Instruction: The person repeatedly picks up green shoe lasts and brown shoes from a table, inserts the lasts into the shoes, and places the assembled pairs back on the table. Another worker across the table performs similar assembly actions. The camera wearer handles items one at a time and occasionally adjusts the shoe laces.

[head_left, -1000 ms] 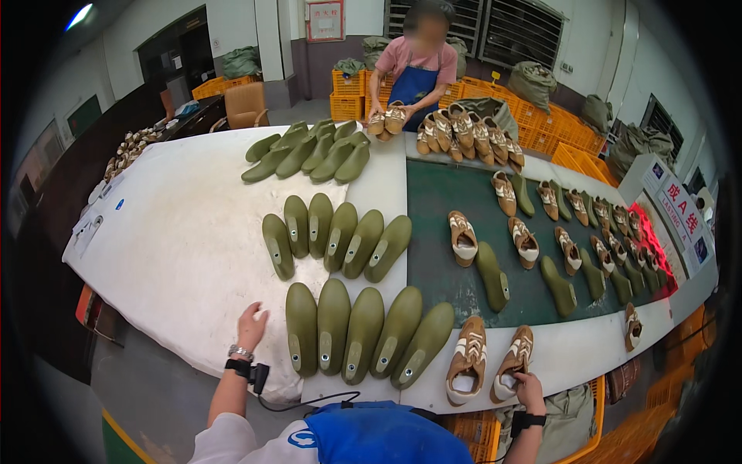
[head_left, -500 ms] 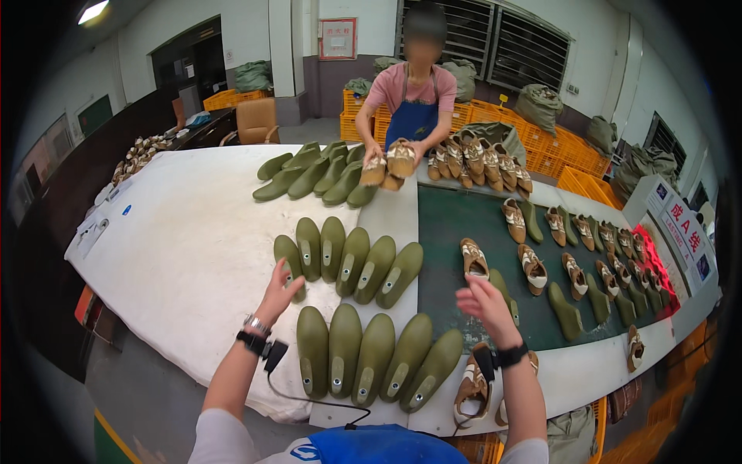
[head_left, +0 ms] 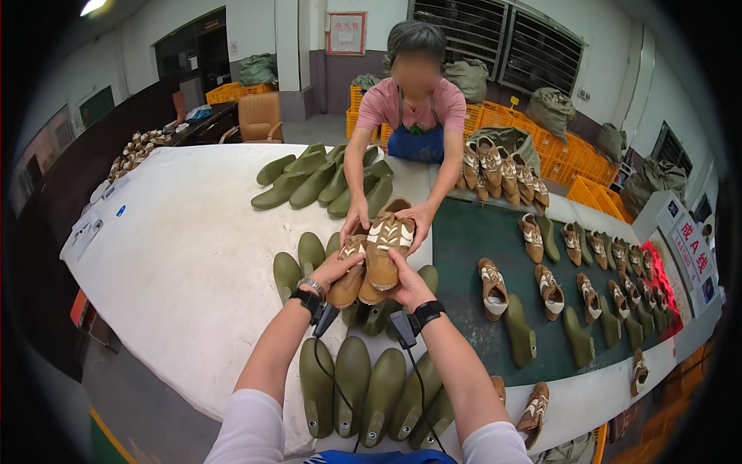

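Brown-and-white sneakers [head_left: 384, 259] are bunched together over the middle of the table, held by two people at once. My left hand [head_left: 332, 271] grips the left side of the bunch, around the leftmost sneaker [head_left: 345, 288]. On the other side, my right hand [head_left: 410, 284] is closed around the right-hand sneaker, thumb on its upper. From across the table, a co-worker's hands [head_left: 418, 220] hold the same sneakers at their far ends. Beneath them, a middle row of green shoe lasts [head_left: 287, 272] is partly hidden. A nearer row of lasts [head_left: 352, 387] lies between my forearms.
More green lasts [head_left: 313, 185] lie in a group at the far side of the white tabletop [head_left: 178, 247]. To the right, a dark green conveyor belt [head_left: 471, 340] carries sneakers and lasts in rows. Further sneakers [head_left: 506, 172] stand at its far edge. Orange crates [head_left: 553, 155] line the back.
My hands have moved forward and together, from apart with nothing held to gripping the sneakers. The co-worker has leaned in and brought the sneakers across the table toward me.
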### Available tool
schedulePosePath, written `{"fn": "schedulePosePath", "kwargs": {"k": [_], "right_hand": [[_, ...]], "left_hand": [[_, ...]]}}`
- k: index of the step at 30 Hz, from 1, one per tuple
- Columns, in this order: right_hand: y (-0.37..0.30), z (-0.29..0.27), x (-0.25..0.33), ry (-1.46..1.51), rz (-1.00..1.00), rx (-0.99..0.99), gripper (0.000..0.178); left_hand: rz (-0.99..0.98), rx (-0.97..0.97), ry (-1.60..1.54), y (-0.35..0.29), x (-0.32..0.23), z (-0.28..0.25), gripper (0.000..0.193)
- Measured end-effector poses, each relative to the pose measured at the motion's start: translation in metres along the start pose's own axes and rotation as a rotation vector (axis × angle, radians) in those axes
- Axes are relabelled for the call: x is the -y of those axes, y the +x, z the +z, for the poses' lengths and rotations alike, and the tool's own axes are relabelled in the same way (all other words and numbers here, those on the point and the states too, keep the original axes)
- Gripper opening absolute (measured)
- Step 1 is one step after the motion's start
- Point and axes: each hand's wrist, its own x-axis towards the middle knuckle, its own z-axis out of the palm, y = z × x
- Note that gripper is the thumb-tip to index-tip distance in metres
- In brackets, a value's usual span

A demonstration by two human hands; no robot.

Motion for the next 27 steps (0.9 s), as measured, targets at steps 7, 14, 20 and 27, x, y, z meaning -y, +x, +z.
{"fn": "schedulePosePath", "kwargs": {"k": [7, 14, 20, 27], "right_hand": [[-0.073, -0.010, -0.027, -0.143, -0.077, -0.055, 0.043], [-0.215, -0.014, -0.062, -0.044, -0.289, 0.216, 0.058], [-0.306, -0.029, -0.078, -0.318, -0.362, -0.061, 0.053], [-0.373, -0.033, -0.119, -0.841, -0.747, -0.359, 0.044]], "left_hand": [[-0.015, -0.083, -0.164, -0.061, 0.027, 0.020, 0.058], [-0.161, 0.298, -0.725, -0.145, 0.056, 0.072, 0.060], [-0.035, 0.613, -0.342, -0.181, 0.032, 0.124, 0.057], [0.309, 0.583, 0.234, -0.216, 0.013, 0.195, 0.066]]}}
